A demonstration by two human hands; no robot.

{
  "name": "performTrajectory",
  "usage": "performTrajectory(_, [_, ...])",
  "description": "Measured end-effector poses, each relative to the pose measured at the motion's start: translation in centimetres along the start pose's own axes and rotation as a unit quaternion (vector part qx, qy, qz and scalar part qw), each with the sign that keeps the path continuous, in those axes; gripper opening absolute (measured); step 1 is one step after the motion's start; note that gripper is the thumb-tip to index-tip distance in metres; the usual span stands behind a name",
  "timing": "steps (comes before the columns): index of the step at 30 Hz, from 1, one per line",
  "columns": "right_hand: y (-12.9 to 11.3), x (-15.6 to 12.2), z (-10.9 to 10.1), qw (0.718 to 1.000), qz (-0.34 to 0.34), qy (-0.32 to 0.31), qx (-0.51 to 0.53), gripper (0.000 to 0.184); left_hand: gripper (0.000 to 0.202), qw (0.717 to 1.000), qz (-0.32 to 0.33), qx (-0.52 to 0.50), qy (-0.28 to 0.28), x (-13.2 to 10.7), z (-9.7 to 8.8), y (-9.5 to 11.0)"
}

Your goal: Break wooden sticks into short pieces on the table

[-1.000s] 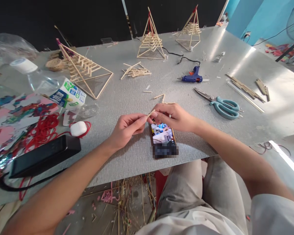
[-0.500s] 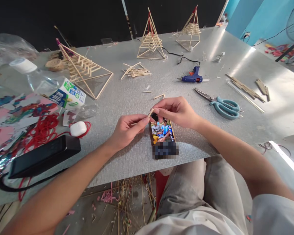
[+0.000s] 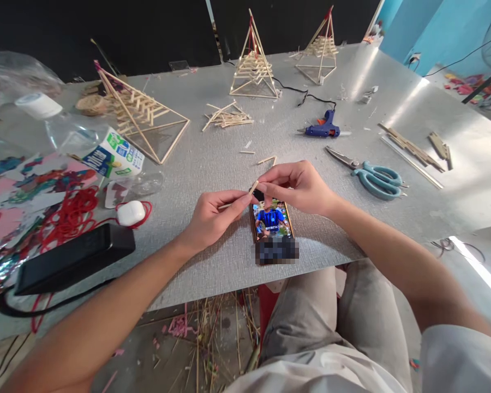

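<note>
My left hand (image 3: 217, 221) pinches a short pale wooden stick (image 3: 253, 187) between thumb and forefinger, its tip pointing up. Another bit of pale wood shows beneath the curled fingers of that hand. Thumb and forefinger of my right hand (image 3: 297, 190) are closed at the upper end of the stick; the exact contact is partly hidden. Below both hands lies a lit phone (image 3: 270, 221), face up on the grey table. Just beyond the fingers rest two small stick pieces, joined or touching at an angle (image 3: 267, 160).
Stick pyramids stand at the left (image 3: 141, 117), back middle (image 3: 251, 68) and back right (image 3: 321, 54). A stick pile (image 3: 229, 117), glue gun (image 3: 323, 128) and scissors (image 3: 374, 177) lie beyond my hands. At left are a plastic bottle (image 3: 77, 139), red cord (image 3: 71, 221) and a black device (image 3: 76, 259).
The picture on the phone screen has changed. Both hands keep nearly the same pose, and slightly more of the stick's tip shows. The view has shifted very slightly.
</note>
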State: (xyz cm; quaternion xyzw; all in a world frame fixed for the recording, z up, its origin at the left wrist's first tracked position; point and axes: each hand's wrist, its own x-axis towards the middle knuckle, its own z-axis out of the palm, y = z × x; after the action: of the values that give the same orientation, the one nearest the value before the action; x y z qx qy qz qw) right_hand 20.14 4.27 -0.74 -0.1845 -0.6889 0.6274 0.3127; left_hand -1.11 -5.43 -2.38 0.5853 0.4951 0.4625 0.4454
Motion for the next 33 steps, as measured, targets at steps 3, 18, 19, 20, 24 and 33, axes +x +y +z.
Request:
performTrajectory(3, [0.09,-0.02,-0.01,1.000,-0.009,-0.007,-0.004,0.043,0.041,1.000,-0.001,0.008,-0.006,-0.11,-0.07,0.20])
performTrajectory(18, [0.07,-0.13,-0.40,0.994,-0.050,-0.017,-0.099,0.023,0.041,0.998,-0.001,-0.012,-0.055,-0.16,-0.28,0.31])
performTrajectory(19, [0.06,-0.12,-0.38,0.994,-0.050,-0.020,-0.097,0.022,0.041,0.998,-0.003,-0.012,-0.062,-0.20,-0.16,0.40])
performTrajectory(20, [0.09,-0.10,-0.36,0.994,-0.049,-0.022,-0.095,0.022,0.040,0.998,-0.006,-0.013,-0.069,-0.22,-0.04,0.44])
performTrajectory(24, [0.42,0.06,-0.26,0.995,-0.039,-0.003,-0.087,0.023,0.039,0.997,-0.005,-0.048,-0.060,-0.05,0.07,0.24])
performTrajectory(33, [0.44,0.31,0.02,0.999,0.035,0.005,0.018,0.042,0.036,1.000,0.007,0.007,-0.003,0.22,0.08,0.07])
